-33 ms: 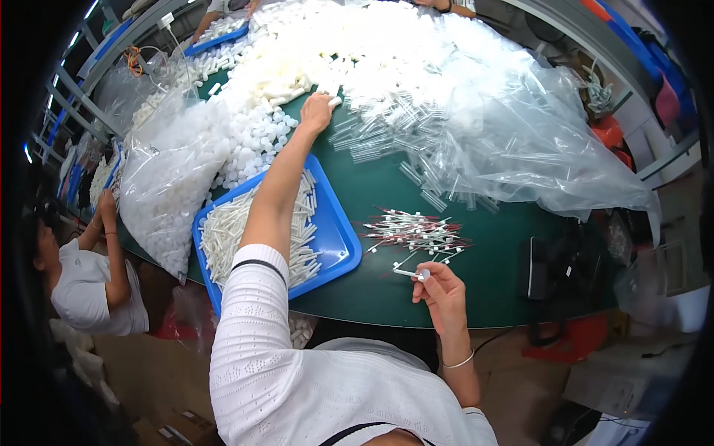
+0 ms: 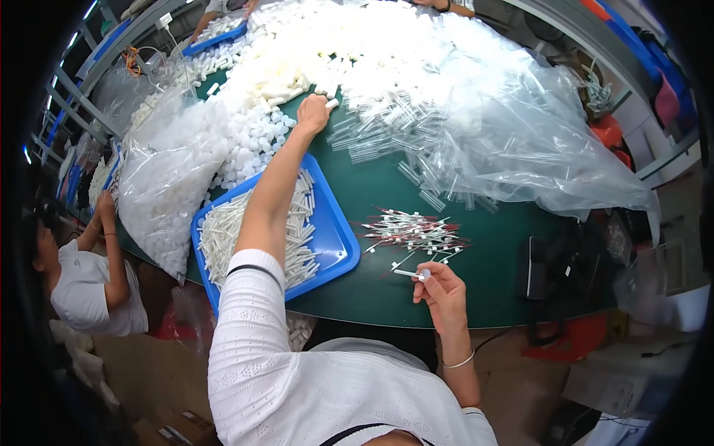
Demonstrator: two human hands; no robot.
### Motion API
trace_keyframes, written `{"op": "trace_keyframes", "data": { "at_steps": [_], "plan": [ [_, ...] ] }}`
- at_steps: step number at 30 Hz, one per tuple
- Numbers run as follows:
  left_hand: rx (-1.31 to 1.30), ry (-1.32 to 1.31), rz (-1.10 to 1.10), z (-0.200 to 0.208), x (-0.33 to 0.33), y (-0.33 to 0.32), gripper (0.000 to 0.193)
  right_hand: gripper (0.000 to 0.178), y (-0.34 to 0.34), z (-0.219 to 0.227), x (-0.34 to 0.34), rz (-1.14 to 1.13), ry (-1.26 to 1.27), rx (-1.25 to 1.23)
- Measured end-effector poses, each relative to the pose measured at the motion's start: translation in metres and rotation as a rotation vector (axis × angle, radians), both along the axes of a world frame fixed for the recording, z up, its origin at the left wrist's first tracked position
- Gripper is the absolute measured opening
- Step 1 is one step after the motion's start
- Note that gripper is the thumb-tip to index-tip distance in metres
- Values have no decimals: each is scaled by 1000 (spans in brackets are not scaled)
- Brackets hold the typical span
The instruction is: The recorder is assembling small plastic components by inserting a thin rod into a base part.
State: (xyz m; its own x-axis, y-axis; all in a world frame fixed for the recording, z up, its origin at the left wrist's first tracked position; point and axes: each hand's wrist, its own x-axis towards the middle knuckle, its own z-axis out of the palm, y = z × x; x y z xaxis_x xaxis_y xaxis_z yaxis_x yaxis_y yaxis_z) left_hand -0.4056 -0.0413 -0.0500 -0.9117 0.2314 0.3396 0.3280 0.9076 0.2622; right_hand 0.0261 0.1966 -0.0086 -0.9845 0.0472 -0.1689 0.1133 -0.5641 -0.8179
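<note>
My left arm reaches over the blue tray to the far pile. There my left hand (image 2: 313, 114) is closed, with a short white cylinder (image 2: 332, 104) at its fingertips. Closer to me, my right hand (image 2: 445, 294) pinches a thin white stick (image 2: 405, 273) with a round translucent cap (image 2: 425, 274) near its end. Just beyond the right hand lies a bundle of white sticks with red wires (image 2: 416, 232). Many white sticks (image 2: 223, 236) fill much of the blue tray (image 2: 343, 249). Loose round white caps (image 2: 256, 141) are heaped left of my left forearm.
Clear tubes (image 2: 387, 126) spill from under a large plastic bag (image 2: 513, 149) at the right. A bag of white caps (image 2: 167, 186) leans over the table's left edge. A black device (image 2: 537, 267) sits at the right. One person (image 2: 97, 282) works at the left; others' hands show at the far side.
My left hand has shifted very slightly left, with the white cylinder still at its fingertips. My right hand stays in place with the stick and cap.
</note>
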Motion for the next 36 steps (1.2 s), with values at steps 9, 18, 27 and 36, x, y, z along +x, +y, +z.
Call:
{"op": "trace_keyframes", "data": {
  "at_steps": [9,18,27,36],
  "plan": [
    [367,-250,-479,109,287,6,26,22,-23,18,-32,-7,215,-94],
    [870,-912,-449,86,361,6,25,26,-47,13,-11,25,160,-42],
    [575,-394,-536,75,371,11,25,27,-30,4,-4,91,69,-84],
    [733,-580,-460,85,390,17,30,27,-31,-2,5,3,160,266]
  ]
}}
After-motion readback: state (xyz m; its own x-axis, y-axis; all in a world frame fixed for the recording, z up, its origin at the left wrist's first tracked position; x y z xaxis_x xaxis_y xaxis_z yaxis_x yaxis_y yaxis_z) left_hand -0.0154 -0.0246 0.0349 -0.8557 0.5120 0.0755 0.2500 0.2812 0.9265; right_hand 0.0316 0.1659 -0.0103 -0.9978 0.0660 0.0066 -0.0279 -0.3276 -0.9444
